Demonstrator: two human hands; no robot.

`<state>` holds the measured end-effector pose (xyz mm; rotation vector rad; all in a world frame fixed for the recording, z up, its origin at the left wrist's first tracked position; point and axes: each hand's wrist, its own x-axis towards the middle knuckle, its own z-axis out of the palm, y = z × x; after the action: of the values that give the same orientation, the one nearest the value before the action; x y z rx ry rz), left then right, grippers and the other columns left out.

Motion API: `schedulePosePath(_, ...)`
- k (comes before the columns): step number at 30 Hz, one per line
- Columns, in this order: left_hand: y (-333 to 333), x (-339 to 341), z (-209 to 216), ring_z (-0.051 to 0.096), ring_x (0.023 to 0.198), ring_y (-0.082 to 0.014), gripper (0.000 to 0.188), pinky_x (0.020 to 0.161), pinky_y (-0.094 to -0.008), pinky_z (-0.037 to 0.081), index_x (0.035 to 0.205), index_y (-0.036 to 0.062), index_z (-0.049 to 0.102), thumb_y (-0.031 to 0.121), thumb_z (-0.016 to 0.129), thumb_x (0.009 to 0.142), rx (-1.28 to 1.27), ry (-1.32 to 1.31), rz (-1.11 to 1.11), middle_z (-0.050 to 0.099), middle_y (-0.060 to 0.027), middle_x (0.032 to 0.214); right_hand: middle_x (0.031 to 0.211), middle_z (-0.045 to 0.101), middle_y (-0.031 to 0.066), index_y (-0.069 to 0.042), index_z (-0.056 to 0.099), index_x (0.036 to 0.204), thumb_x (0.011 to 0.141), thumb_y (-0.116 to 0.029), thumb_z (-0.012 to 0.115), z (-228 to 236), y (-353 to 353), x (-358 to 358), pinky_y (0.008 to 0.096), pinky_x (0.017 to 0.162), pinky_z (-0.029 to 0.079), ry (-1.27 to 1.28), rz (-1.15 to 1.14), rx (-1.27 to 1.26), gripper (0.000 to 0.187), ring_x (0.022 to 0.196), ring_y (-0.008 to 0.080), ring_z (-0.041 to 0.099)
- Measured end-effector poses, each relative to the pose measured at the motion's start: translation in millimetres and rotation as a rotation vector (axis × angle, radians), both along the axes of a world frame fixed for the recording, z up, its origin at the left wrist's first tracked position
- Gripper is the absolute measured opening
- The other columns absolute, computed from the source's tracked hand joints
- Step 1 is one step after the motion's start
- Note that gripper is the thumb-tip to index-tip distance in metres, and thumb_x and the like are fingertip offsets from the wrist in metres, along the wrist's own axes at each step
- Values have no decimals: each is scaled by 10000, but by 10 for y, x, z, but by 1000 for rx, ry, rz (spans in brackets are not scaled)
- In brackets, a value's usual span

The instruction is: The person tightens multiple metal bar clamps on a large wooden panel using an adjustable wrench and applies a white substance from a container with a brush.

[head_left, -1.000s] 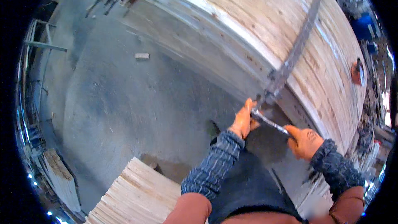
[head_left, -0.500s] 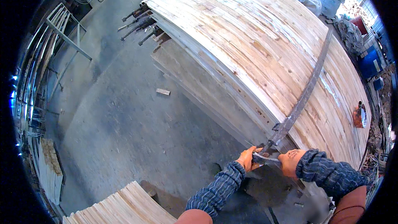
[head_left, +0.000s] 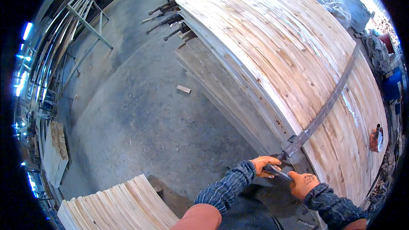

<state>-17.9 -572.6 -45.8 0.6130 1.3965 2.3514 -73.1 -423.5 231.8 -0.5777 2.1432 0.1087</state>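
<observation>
Gripping a dark metal tool (head_left: 276, 171) at the near edge of a big wood stack (head_left: 298, 59), left hand (head_left: 265, 165) closed around one end, right hand (head_left: 303, 183) closed around the other, both in orange gloves with dark striped sleeves behind. Just beyond the fingers, a flat grey metal strap (head_left: 328, 106) running up from the tool and across the top of the stack, away to the right. Stack made of pale thin sheets, layered, grain in long streaks, edges showing as fine stripes down the side facing the hands. Small orange object (head_left: 375, 138) lying on the stack, well right of the right hand. Rough grey concrete floor (head_left: 140, 115) spreading out left of the left hand, dusty and scuffed, with a small wood offcut (head_left: 183, 89) lying well beyond. Second pile of pale sheets (head_left: 123, 206) low and left of the forearms. Metal rack frame (head_left: 87, 25) far off to the left, slanted bars, bright lights behind.
</observation>
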Motion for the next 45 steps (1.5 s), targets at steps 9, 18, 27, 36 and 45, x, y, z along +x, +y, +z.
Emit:
schedulePosePath(9, 239, -211, 468, 641, 855, -160, 364, 715, -322, 541, 1180, 49, 585, 197, 614, 848, -97, -910, 4, 671, -69, 960, 964, 664, 221, -140, 470, 1303, 861, -272, 539, -320, 559, 174, 499, 772, 490, -33, -118, -95, 467, 899, 398, 639)
schedulePosePath(18, 592, -48, 725, 640, 995, -319, 418, 908, -372, 484, 1146, 54, 636, 234, 604, 770, -868, -683, 624, 673, -169, 1060, 903, 662, 221, -95, 598, 1152, 866, -249, 574, -2006, 1469, 555, 464, 699, 522, 27, -281, -548, 325, 811, 381, 654)
schedulePosePath(27, 771, 32, 908, 640, 977, -260, 501, 882, -358, 493, 1263, 81, 564, 188, 627, 778, -775, -615, 778, 657, -140, 1095, 682, 637, 125, -45, 670, 980, 922, -364, 564, -2048, 1456, 694, 379, 604, 503, 17, -418, -677, 341, 619, 239, 639)
schedulePosePath(36, 475, 998, 1231, 547, 1161, -271, 729, 965, -399, 446, 1438, 62, 346, 311, 706, 855, -632, -671, 814, 543, -184, 1288, 708, 636, 84, -15, 618, 1095, 925, -249, 531, -1351, 1262, 1697, 315, 540, 508, -553, -898, -706, 302, 541, 165, 611)
schedulePosePath(45, -1449, 2877, 1546, 592, 1099, -264, 566, 851, -375, 488, 1424, 92, 353, 275, 585, 941, -26, -1100, 1279, 540, -152, 1327, 770, 660, 158, -48, 519, 1191, 921, -210, 533, -266, -316, 716, 353, 449, 489, -547, -806, -617, 315, 503, 217, 610)
